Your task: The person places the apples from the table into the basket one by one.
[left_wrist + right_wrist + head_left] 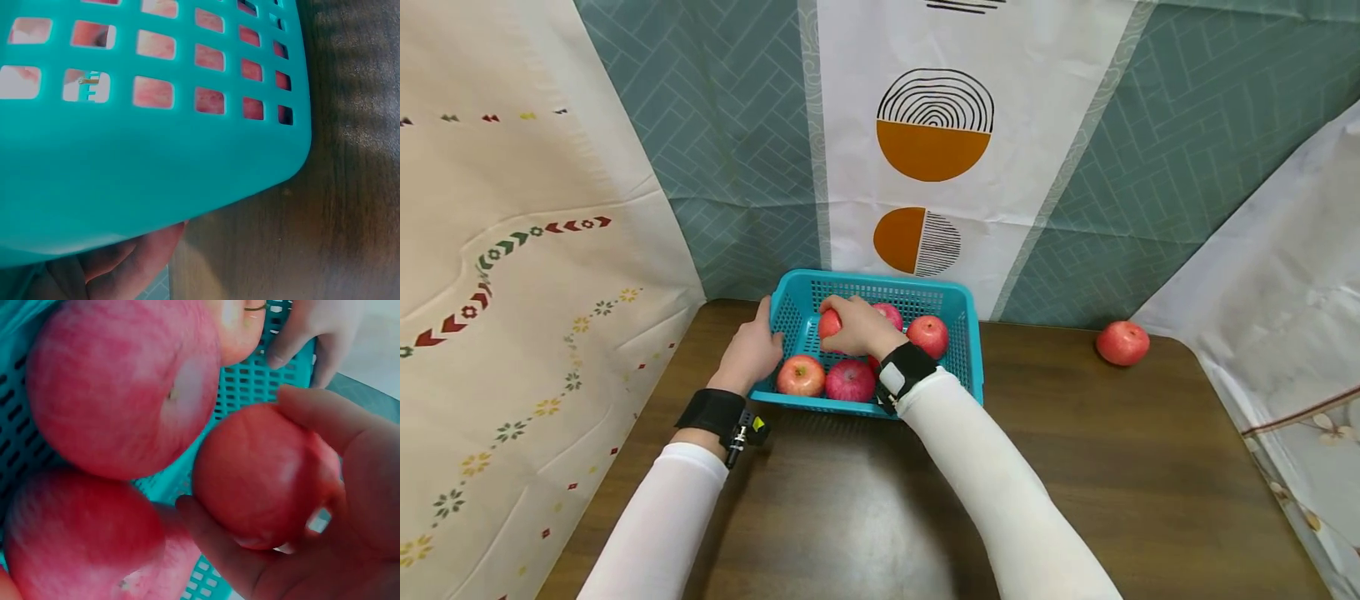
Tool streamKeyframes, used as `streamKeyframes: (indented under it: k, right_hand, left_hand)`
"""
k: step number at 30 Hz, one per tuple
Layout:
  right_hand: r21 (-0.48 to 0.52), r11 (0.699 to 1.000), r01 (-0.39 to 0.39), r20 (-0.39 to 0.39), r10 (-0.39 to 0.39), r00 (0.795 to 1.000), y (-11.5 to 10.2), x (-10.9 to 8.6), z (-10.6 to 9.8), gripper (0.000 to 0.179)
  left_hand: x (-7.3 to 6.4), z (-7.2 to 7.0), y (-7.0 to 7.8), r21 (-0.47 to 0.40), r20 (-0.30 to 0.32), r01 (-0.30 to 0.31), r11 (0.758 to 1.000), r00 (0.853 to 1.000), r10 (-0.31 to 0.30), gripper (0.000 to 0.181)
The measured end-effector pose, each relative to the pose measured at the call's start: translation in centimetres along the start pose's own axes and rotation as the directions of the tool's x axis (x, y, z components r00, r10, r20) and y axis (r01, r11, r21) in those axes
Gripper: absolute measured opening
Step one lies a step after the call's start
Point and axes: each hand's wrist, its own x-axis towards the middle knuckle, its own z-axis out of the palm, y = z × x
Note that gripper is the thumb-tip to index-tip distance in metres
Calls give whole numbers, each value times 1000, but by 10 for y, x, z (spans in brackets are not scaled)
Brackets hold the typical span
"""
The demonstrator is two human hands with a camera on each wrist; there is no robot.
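A turquoise plastic basket (895, 283) with perforated walls stands on the table and holds several red apples. My left hand (749, 352) grips its left rim, thumb on the inner side; the left wrist view shows some fingers (140, 265) beyond the basket wall. Inside the basket my right hand (859, 328) holds a red apple (265, 475) between thumb and fingers, near the left end. Close by lie a yellowish-red apple (801, 376) and a dark pink apple (850, 381) along the front wall. Another red apple (928, 336) sits toward the right end.
A lone red apple (1122, 343) lies on the brown wooden table (1105, 467), right of the basket. Behind the basket hangs a patterned cloth (737, 150). Pale cloths flank the table at left and right.
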Motion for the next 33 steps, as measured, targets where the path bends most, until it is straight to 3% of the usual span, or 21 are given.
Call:
streamKeyframes:
  k: [9, 16, 25, 33]
  right_hand:
    - [-97, 993, -62, 75, 70, 995, -12, 5, 3, 57]
    - [-132, 986, -105, 144, 124, 982, -18, 6, -2, 67]
    - [-275, 958, -78, 187, 133, 973, -21, 6, 2, 66]
    - [-272, 958, -95, 208, 155, 966, -22, 8, 10, 68]
  left_hand:
    - [-1, 0, 1, 5, -22, -8, 1000, 1000, 8, 73]
    - [-2, 0, 0, 4, -11, -8, 1000, 1000, 8, 73]
    - [-3, -1, 1, 4, 0, 1, 1000, 1000, -1, 73]
    - [-1, 1, 0, 4, -2, 3, 1000, 1000, -3, 73]
